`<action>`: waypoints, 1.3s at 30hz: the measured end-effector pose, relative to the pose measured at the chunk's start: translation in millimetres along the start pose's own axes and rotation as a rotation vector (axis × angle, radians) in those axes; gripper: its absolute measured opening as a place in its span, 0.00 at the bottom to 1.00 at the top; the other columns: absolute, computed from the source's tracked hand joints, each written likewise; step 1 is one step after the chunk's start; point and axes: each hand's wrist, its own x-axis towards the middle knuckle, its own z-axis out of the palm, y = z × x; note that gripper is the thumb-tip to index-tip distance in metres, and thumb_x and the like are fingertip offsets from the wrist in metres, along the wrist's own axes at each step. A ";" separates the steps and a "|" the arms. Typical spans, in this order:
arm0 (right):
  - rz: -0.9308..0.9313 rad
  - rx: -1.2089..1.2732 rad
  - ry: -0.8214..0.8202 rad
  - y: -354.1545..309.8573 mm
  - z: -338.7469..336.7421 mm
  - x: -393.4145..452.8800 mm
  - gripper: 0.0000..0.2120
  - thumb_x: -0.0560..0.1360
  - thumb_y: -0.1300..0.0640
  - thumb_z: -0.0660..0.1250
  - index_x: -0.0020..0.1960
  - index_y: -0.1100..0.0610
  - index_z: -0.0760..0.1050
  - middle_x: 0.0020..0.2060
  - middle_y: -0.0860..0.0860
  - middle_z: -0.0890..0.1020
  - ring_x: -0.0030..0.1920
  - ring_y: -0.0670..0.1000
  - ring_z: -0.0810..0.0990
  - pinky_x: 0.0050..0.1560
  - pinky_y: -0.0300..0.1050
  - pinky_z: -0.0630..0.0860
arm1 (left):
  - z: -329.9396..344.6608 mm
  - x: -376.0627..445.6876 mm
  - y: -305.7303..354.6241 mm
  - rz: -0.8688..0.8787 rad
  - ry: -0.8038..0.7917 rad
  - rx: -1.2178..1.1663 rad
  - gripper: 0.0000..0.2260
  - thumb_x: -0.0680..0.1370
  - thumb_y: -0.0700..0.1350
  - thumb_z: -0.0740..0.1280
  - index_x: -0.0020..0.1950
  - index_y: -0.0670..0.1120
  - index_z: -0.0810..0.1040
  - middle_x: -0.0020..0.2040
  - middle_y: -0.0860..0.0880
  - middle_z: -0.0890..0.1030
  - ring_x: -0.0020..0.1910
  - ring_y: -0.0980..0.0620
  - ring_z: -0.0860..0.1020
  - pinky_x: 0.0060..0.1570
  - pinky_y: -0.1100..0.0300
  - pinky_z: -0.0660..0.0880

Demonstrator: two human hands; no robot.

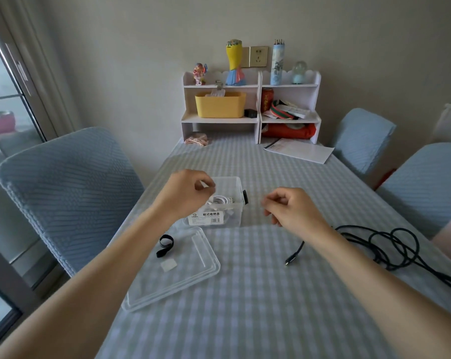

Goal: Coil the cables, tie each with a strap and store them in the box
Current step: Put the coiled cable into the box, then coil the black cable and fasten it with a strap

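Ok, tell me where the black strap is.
The black strap lies on the tablecloth's left side, touching the clear lid's far-left edge, just in front of the clear box.

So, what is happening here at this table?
A person is packing cables. A white cable already lies in the open clear box, and the left hand hovers above it. The right hand holds nothing. The black cable lies loose on the table, not coiled. A black strap waits beside the lid.

Checked table (258, 281), blue chairs (71, 193), white shelf (250, 117) against grey wall (141, 47).
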 end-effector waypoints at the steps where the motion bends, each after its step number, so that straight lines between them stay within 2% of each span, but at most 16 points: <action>1: -0.004 0.005 -0.002 1.6 -5.4 -8.5 0.06 0.78 0.57 0.69 0.42 0.55 0.81 0.34 0.49 0.84 0.30 0.45 0.80 0.34 0.38 0.74 | -0.7 -13.8 8.3 0.021 0.019 -0.085 0.04 0.78 0.44 0.70 0.49 0.49 0.84 0.40 0.53 0.84 0.32 0.58 0.79 0.30 0.69 0.71; 3: -0.003 0.003 0.005 5.6 -18.2 -28.2 0.05 0.78 0.56 0.69 0.43 0.53 0.81 0.35 0.49 0.85 0.31 0.44 0.81 0.35 0.38 0.74 | 0.1 -40.5 24.1 0.065 0.015 -0.192 0.04 0.78 0.44 0.70 0.46 0.49 0.84 0.37 0.53 0.84 0.31 0.60 0.79 0.31 0.69 0.71; 6: -0.005 -0.042 0.036 15.2 -36.4 -55.5 0.05 0.77 0.55 0.70 0.42 0.52 0.81 0.35 0.48 0.85 0.32 0.45 0.82 0.36 0.41 0.76 | 11.2 -65.2 35.7 0.072 -0.056 -0.258 0.05 0.78 0.45 0.70 0.44 0.51 0.84 0.36 0.53 0.84 0.39 0.50 0.83 0.40 0.54 0.79; 8: -0.022 -0.072 0.066 24.7 -51.7 -74.9 0.06 0.77 0.55 0.70 0.41 0.51 0.81 0.35 0.48 0.84 0.33 0.47 0.82 0.37 0.45 0.79 | 27.5 -74.8 43.2 0.085 -0.120 -0.229 0.04 0.78 0.46 0.70 0.44 0.52 0.84 0.36 0.55 0.84 0.38 0.48 0.83 0.42 0.50 0.80; 11: -0.029 -0.104 0.160 45.0 -80.4 -109.9 0.06 0.75 0.57 0.71 0.40 0.51 0.80 0.33 0.48 0.84 0.34 0.48 0.82 0.40 0.48 0.78 | 66.2 -88.0 67.3 0.142 -0.219 -0.171 0.04 0.77 0.46 0.71 0.43 0.53 0.83 0.35 0.55 0.84 0.34 0.51 0.81 0.39 0.56 0.78; 14: -0.027 -0.144 0.218 59.7 -103.3 -133.8 0.06 0.74 0.59 0.72 0.39 0.51 0.81 0.31 0.46 0.83 0.33 0.46 0.81 0.40 0.44 0.77 | 102.6 -90.1 87.0 0.204 -0.240 -0.083 0.02 0.77 0.47 0.71 0.46 0.52 0.83 0.42 0.57 0.83 0.40 0.60 0.80 0.42 0.64 0.74; 16: -0.050 -0.177 0.226 65.4 -110.1 -142.0 0.08 0.74 0.60 0.72 0.38 0.50 0.80 0.31 0.46 0.83 0.32 0.44 0.80 0.39 0.44 0.77 | 121.5 -85.1 93.2 0.216 -0.217 -0.028 0.05 0.77 0.49 0.71 0.52 0.51 0.82 0.48 0.56 0.82 0.47 0.56 0.79 0.44 0.63 0.72; 19: -0.068 -0.246 0.230 71.2 -121.1 -156.5 0.08 0.74 0.60 0.72 0.39 0.49 0.80 0.33 0.45 0.83 0.35 0.41 0.80 0.38 0.33 0.73 | 146.4 -76.6 107.3 0.167 -0.217 0.067 0.14 0.78 0.50 0.69 0.62 0.48 0.78 0.57 0.51 0.77 0.55 0.50 0.77 0.48 0.60 0.69; 20: -0.067 -0.259 0.228 71.9 -121.0 -159.9 0.06 0.74 0.60 0.72 0.40 0.51 0.81 0.33 0.44 0.83 0.35 0.40 0.79 0.37 0.30 0.72 | 152.9 -73.3 109.6 0.143 -0.230 0.097 0.13 0.78 0.49 0.68 0.61 0.47 0.77 0.58 0.49 0.77 0.55 0.48 0.77 0.47 0.59 0.69; 22: -0.070 -0.270 0.243 76.4 -122.3 -165.2 0.04 0.74 0.60 0.71 0.41 0.53 0.82 0.32 0.45 0.82 0.35 0.40 0.79 0.37 0.29 0.72 | 165.7 -68.3 115.1 0.098 -0.230 0.126 0.05 0.77 0.47 0.66 0.46 0.46 0.74 0.49 0.48 0.77 0.48 0.46 0.75 0.37 0.59 0.67; 25: -0.052 -0.231 0.260 85.2 -122.7 -168.4 0.04 0.74 0.61 0.71 0.41 0.55 0.81 0.33 0.46 0.82 0.35 0.43 0.79 0.37 0.30 0.72 | 179.1 -66.8 119.2 0.019 -0.192 0.089 0.10 0.77 0.44 0.64 0.36 0.44 0.68 0.37 0.48 0.73 0.42 0.44 0.73 0.30 0.57 0.63; 27: -0.064 -0.247 0.279 92.8 -125.4 -166.7 0.03 0.74 0.61 0.71 0.43 0.55 0.81 0.36 0.46 0.83 0.38 0.44 0.80 0.40 0.32 0.73 | 182.1 -71.7 120.7 0.042 -0.142 0.098 0.04 0.78 0.43 0.64 0.45 0.44 0.76 0.45 0.46 0.77 0.51 0.42 0.77 0.39 0.56 0.70; 29: -0.102 -0.322 0.316 103.6 -131.3 -163.6 0.02 0.74 0.61 0.71 0.44 0.55 0.81 0.39 0.46 0.82 0.41 0.45 0.80 0.44 0.37 0.75 | 184.5 -79.1 120.7 0.143 -0.105 0.162 0.12 0.79 0.47 0.63 0.60 0.44 0.77 0.55 0.45 0.76 0.60 0.43 0.75 0.51 0.54 0.73; 31: -0.118 -0.398 0.323 111.3 -134.6 -162.2 0.02 0.74 0.60 0.70 0.46 0.55 0.80 0.42 0.46 0.80 0.44 0.46 0.79 0.48 0.42 0.76 | 187.8 -86.4 121.4 0.284 -0.075 0.198 0.15 0.79 0.49 0.59 0.61 0.45 0.78 0.54 0.47 0.77 0.61 0.43 0.74 0.54 0.53 0.71; 34: -0.093 -0.465 0.326 122.6 -135.4 -163.5 0.04 0.74 0.60 0.70 0.49 0.56 0.80 0.46 0.48 0.79 0.48 0.49 0.79 0.50 0.47 0.75 | 199.1 -86.3 128.0 0.424 -0.121 0.170 0.14 0.78 0.40 0.63 0.62 0.47 0.81 0.60 0.47 0.80 0.61 0.44 0.75 0.59 0.51 0.71; 39: -0.123 -0.510 0.247 129.1 -129.2 -162.9 0.11 0.74 0.58 0.69 0.56 0.56 0.80 0.53 0.49 0.79 0.57 0.51 0.77 0.57 0.46 0.74 | 209.7 -71.3 133.7 0.418 -0.266 0.166 0.17 0.74 0.33 0.62 0.58 0.45 0.82 0.57 0.45 0.80 0.58 0.46 0.77 0.59 0.52 0.74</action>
